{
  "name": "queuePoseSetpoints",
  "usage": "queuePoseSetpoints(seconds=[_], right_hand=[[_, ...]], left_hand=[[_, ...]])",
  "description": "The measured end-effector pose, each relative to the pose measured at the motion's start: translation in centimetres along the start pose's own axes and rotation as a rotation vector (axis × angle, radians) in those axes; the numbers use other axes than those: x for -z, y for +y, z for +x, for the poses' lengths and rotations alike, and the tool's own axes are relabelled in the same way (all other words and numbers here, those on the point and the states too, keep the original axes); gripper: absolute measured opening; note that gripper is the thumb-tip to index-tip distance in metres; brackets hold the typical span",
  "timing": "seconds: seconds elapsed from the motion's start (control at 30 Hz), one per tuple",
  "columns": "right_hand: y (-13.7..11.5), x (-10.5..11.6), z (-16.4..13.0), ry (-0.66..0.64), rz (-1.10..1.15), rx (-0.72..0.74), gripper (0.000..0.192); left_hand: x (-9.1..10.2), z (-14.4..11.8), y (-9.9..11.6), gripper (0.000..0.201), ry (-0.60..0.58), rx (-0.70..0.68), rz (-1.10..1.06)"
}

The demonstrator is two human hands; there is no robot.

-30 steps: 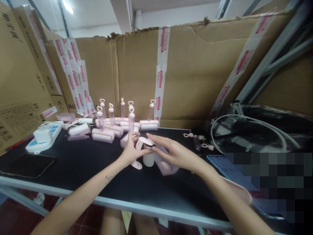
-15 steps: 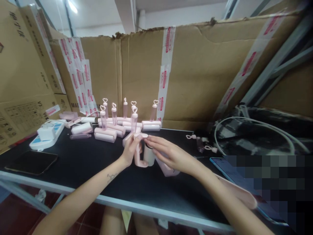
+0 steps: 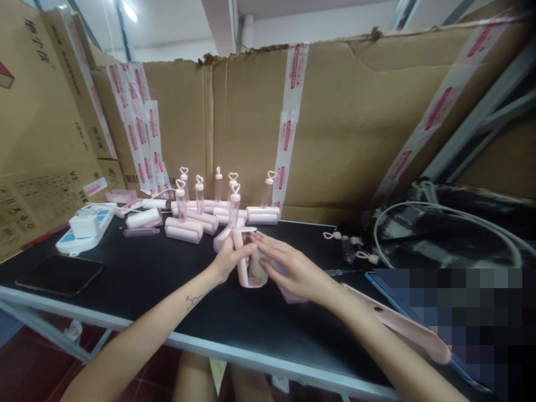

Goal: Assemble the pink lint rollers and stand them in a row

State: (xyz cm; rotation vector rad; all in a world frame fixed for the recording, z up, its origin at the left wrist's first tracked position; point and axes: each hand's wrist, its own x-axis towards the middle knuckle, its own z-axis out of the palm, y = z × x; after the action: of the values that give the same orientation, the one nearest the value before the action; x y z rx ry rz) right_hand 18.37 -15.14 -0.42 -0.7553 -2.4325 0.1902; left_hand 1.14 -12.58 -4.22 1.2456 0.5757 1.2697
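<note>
We are holding a pink bracket (image 3: 241,271) roughly upright over the middle of the counter (image 3: 209,321), its two short arms pointing right; we cannot tell whether its lower end is touching down. A white cylinder (image 3: 257,269) is sitting between those arms. Our left hand (image 3: 226,259) is gripping the bracket's long side, the thumb crossing toward the cylinder. Our right hand (image 3: 298,269) is wrapping the cylinder from the right, its fingers closing on it near the bracket's upper arm. Partly behind that hand, a pale pink shell (image 3: 293,296) is lying. Beyond our left hand, several pink-and-white rollers (image 3: 184,230) are lying in a cluster, clear tubes with heart-shaped loops (image 3: 180,207) standing up from them. Farther left, a power strip (image 3: 75,243) and a dark flat device (image 3: 61,274) are resting. A long pink strip (image 3: 402,325) is lying beside our right forearm. Tall cardboard (image 3: 347,128) is walling the back.
</note>
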Motion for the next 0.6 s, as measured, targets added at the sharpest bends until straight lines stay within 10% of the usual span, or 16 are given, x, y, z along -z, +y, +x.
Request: queuePoseSetpoints(seconds=[0.2,0.37,0.6], right_hand=[[1.0,2.7,-0.3,0.143,0.016,-0.133,0.032],[2.6,4.8,-1.1,-0.027,-0.090,-0.261,0.027],[3.4,3.1,-2.1,-0.356,-0.185,-0.405,0.018]], left_hand=[[-0.5,0.4,0.3,0.049,-0.045,-0.003,0.233],[0.0,0.4,-0.3,0.052,0.020,-0.140,0.452],[-0.7,-0.4,0.3,0.067,-0.195,-0.189,0.509]])
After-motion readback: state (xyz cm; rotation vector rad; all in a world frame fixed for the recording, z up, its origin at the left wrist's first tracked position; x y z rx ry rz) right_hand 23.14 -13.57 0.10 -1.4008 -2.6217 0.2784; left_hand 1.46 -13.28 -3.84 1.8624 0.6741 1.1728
